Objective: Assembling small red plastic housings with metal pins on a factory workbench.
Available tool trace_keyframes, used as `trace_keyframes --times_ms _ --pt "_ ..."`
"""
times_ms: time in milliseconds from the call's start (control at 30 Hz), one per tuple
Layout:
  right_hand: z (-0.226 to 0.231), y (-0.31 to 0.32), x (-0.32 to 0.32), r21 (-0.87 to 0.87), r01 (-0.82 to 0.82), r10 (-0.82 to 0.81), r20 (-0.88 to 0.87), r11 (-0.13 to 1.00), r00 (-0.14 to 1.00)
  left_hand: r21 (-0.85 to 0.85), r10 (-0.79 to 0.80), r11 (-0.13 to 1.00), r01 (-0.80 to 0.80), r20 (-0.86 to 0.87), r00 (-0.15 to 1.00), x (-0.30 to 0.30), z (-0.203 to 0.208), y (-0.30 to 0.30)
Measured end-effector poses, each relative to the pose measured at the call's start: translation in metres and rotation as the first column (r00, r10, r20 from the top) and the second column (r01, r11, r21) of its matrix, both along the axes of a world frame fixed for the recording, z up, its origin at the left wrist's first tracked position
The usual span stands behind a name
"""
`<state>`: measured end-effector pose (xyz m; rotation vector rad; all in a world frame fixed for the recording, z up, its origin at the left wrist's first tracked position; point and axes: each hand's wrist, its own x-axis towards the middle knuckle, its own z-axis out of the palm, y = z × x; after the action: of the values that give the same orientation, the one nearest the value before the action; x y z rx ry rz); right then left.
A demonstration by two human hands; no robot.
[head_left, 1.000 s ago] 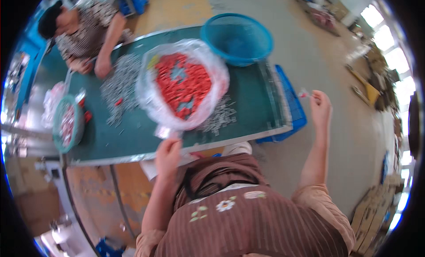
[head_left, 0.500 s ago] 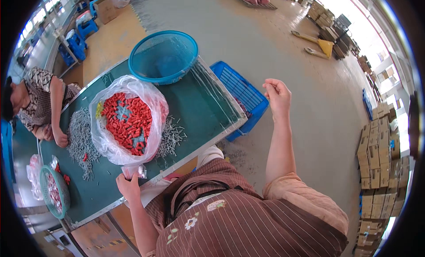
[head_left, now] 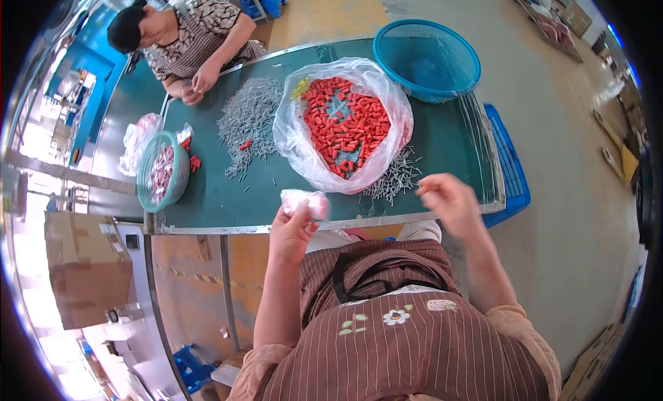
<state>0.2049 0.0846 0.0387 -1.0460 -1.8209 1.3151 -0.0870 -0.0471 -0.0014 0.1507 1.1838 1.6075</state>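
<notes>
Between the thumb and fingers of my left hand [head_left: 290,236] is a small clear plastic bag [head_left: 304,203] with something pinkish-red showing through, held over the near table edge. My right hand [head_left: 452,202] is closed in a pinch beside the small pile of grey screws [head_left: 396,177]; whatever its fingertips hold, if anything, is too small to make out. Beyond both hands stands a big open plastic bag [head_left: 290,133] of red plastic wall plugs [head_left: 352,128]. A larger heap of grey screws [head_left: 250,118] lies left of it.
A teal basket [head_left: 427,93] stands at the table's far right corner, and a blue crate [head_left: 510,167] beyond the right edge. At the left is a green basket [head_left: 181,167] of filled small bags. Across the green table [head_left: 214,209], a co-worker [head_left: 200,45] works with both hands.
The view has swung left. My left hand has raised the small bag off the table edge area. My right hand has come in from the far right to beside the small screw pile.
</notes>
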Motion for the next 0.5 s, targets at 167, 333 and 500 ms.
trace_keyframes --times_ms 167,333,500 --pt "-0.005 -0.033 -0.073 -0.108 -0.279 0.268 -0.105 0.954 0.958 0.027 -0.032 0.999 0.032 -0.006 0.999 0.026 0.014 0.003" --pt "-0.001 -0.036 -0.087 0.181 -0.142 0.172 -0.165 0.973 0.971 0.169 -0.056 0.984 0.045 0.056 0.997 0.039 0.012 0.013" --pt "0.000 -0.034 -0.086 0.281 -0.130 0.152 -0.060 0.951 0.986 0.186 -0.065 0.982 0.043 0.117 0.991 0.052 0.013 0.018"
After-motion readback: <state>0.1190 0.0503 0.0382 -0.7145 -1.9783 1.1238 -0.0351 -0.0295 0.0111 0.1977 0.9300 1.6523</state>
